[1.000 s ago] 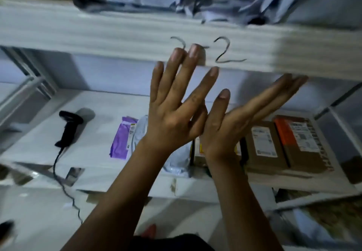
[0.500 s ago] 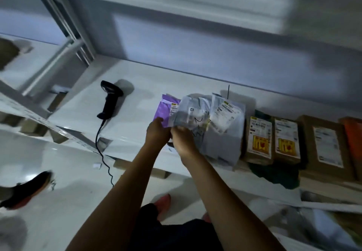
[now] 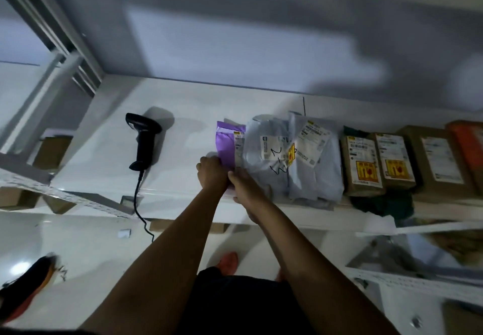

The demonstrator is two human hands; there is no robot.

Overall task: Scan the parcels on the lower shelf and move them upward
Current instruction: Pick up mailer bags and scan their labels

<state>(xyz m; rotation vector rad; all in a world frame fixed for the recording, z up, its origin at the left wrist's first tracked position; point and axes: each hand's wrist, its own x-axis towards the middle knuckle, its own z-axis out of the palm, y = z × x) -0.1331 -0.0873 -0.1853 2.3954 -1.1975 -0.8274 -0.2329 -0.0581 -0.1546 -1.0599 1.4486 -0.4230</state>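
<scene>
Purple parcel [image 3: 229, 146] is lying on the lower shelf [image 3: 104, 157], running long from 6 to 12 o'clock. The left hand [image 3: 213, 175] is curling round its near end. The right hand [image 3: 245, 185] is squeezing in beside; I cannot tell its hold. The scanner [image 3: 143, 141] is sitting at 9, nearer the left hand.

We cannot see the fingertips of our left hand [image 3: 212, 175] or right hand [image 3: 247, 187], buried among bags [image 3: 285, 167] at the front edge of the shelf [image 3: 104, 151]. The labels [image 3: 312, 141] are too small to read. The picture's right edge cuts off the orange box [image 3: 469, 146].
</scene>
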